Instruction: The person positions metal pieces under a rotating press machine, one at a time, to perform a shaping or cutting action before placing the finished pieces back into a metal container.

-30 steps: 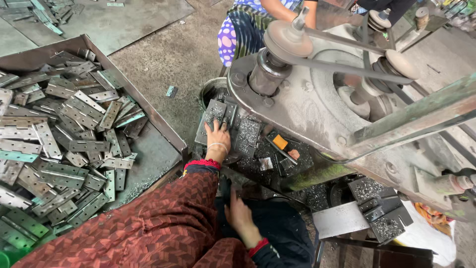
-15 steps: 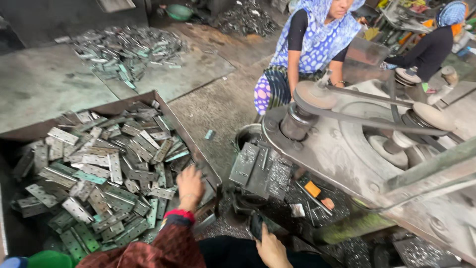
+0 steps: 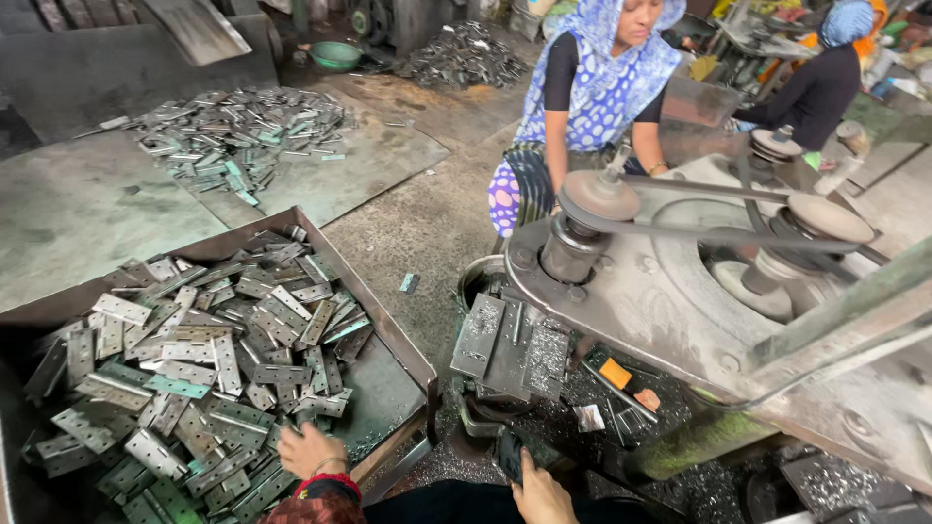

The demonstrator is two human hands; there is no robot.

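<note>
My left hand is down in the near corner of the metal tray, resting on the heap of flat hinge plates. Its fingers are curled over the plates at the tray's near edge; I cannot tell whether the grip has closed on one plate or only lies on top of them. The red cuff of my sleeve sits just behind the wrist.

My right hand is low at the bottom edge of the view, the grip narrow around a small dark piece that sticks up from the fingers; what that piece is, I cannot make out. It is just below the stack of grey plates leaning at the front of the belt-driven machine.

Beyond the tray, a second heap of plates lies on a steel sheet on the floor. A person in a blue patterned scarf stands behind the machine.
</note>
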